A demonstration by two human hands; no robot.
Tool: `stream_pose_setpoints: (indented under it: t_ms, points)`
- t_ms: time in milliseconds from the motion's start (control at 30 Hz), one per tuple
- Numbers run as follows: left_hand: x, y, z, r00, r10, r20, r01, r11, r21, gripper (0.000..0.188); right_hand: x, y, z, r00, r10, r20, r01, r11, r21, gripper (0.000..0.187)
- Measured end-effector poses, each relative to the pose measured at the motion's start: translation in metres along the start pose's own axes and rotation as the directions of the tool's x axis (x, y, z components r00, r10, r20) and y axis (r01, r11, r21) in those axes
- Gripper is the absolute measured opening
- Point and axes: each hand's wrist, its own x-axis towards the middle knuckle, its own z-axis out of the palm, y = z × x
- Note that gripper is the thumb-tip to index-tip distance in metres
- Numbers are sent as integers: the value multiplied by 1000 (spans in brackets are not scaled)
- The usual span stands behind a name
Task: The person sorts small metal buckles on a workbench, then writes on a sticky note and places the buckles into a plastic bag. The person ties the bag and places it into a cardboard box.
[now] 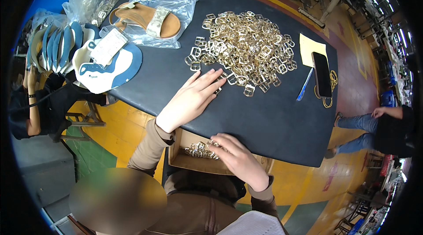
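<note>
A big heap of gold-coloured metal buckles (253, 45) lies on the dark table (282, 120). My left hand (191, 98) rests palm down at the near left edge of the heap, its fingers stretched out and slightly apart, the tips touching buckles there. Below the table's near edge, a cardboard box (189, 161) contains a smaller lot of buckles (199, 150). Over that box is my right hand (241, 160), fingers loosely bent and somewhat apart, tips at the buckles. Its palm and the undersides of its fingers are hidden.
A tan sandal (147, 18) on a plastic bag and white-blue shoe pieces (108, 70) occupy the left. A phone (322, 75), a blue pen (305, 84) and yellow paper (312, 49) lie right. One person (33, 103) sits left; another (374, 129) stands right.
</note>
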Motion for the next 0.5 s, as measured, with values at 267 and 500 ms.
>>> stream_pose_setpoints:
  t_ms: [267,500]
  points:
    - [-35,10,-12,989,6,149,61,894,-444,48,41,18,-20,937,121,-328,-103,992,73,39]
    - [-30,0,-25,966,-206,-159,122,897,-425,46,58,20,9,992,-94,-88,75,978,-194,42]
